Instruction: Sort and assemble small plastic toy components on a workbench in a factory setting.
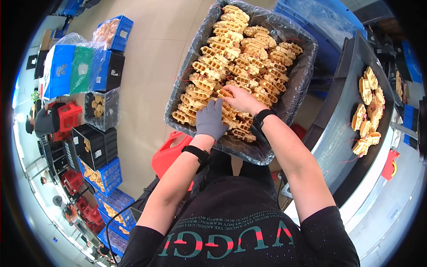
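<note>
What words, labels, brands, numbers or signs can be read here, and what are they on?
Black shirt: large green-and-red letters, upside down, with smaller lines of print above; I don't copy out wording.
Blue crate at left: pale label, too small to read.
Green crate next to it: likewise unreadable.
Yellowish parts: no writing I can make out.

I can't see some tan parts under gloved left hand; black shirt cut off, six o'clock; people, eight o'clock, too tiny.
</note>
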A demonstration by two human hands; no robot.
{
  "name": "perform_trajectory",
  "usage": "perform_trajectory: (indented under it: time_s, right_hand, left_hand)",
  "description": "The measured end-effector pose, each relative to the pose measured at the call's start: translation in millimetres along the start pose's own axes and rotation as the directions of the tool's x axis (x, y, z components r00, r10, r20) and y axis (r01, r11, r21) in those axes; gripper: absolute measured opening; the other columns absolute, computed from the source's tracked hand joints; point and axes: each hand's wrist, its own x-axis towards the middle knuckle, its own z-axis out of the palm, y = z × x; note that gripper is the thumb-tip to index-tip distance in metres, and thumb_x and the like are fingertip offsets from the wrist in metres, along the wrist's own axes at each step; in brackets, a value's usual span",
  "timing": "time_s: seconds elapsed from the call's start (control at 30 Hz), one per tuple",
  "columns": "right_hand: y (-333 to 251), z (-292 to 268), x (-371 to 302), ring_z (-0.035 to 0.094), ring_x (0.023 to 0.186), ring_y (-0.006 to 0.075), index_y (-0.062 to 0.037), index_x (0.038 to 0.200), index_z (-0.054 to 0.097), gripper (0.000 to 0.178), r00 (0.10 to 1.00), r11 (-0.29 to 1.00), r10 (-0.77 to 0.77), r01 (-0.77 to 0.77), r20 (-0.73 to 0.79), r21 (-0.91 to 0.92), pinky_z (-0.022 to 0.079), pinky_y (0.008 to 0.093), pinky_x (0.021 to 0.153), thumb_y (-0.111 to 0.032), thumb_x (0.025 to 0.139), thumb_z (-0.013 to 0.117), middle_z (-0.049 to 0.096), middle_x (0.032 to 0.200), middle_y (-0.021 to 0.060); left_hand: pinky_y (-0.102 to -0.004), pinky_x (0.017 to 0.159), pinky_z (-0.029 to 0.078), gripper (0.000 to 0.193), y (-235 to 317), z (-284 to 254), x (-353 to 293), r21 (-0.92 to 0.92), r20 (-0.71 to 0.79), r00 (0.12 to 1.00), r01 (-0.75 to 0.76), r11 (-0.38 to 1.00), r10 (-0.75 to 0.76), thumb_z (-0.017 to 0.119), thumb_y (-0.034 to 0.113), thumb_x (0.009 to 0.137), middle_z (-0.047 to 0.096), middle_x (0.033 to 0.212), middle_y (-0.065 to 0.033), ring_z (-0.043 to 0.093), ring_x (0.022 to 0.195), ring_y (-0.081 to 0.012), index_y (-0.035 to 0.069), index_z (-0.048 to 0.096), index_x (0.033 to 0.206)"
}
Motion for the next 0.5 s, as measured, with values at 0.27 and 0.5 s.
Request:
perform_trajectory:
  time_s: [0.27,0.5]
  right_hand:
    - [7.0,-10.1,6.2,0.060,0.101,0.0184,-0.0039,0.124,0.053,0.035,0.997,0.993,0.034,-0.040,0.062,0.112,0.049,0.0302,0.086,-0.015,0.091,0.058,0.062,0.111,0.0112]
    - [-9.1,-30.4,-4.1,0.063,0.099,0.0319,-0.0063,0.120,0.054,0.036,0.998,0.998,0.009,-0.006,-0.062,0.063,0.049,0.0391,0.085,-0.021,0.088,0.061,0.065,0.107,0.0182]
  left_hand:
    - [-0.0423,0.084,0.043,0.058,-4.8,7.4,-8.9,0.051,-0.082,0.994,-0.067,0.996,0.071,0.077,0.037,0.066,0.055,0.106,-0.0098,0.056,0.101,-0.0299,0.016,0.055,0.116]
    - [-0.0416,0.088,0.039,0.050,-11.3,15.5,-29.2,0.014,-0.256,0.954,-0.158,0.987,0.156,0.075,0.034,0.067,0.056,0.102,-0.0073,0.056,0.098,-0.0278,0.016,0.057,0.110]
